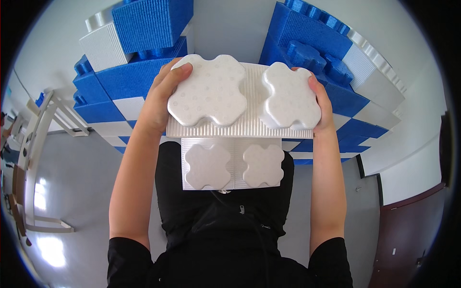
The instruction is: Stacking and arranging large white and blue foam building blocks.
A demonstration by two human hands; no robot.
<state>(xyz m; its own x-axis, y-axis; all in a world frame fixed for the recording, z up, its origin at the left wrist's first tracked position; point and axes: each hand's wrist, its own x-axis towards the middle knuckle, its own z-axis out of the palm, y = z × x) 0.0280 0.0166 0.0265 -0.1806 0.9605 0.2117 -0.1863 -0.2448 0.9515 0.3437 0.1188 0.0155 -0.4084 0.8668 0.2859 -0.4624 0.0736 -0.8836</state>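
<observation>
A large white foam building block (254, 84) with two cross-shaped studs is held level in front of my chest. My left hand (156, 97) grips its left end, the thumb pressed on the left stud (209, 90). On the right end, my right hand (322, 100) has its thumb against the right stud (290, 97); its other fingers are mostly hidden behind the block. Below the held block, over my thighs, is a second white block part (234, 163) with two studs. Whether the two touch is hidden.
Ahead stands a curved wall of stacked blue and white blocks (133, 79), with taller stacks (306, 32) either side of a dip. At left is a white frame (30, 162) on the grey floor (79, 187). A dark red door (407, 237) is at lower right.
</observation>
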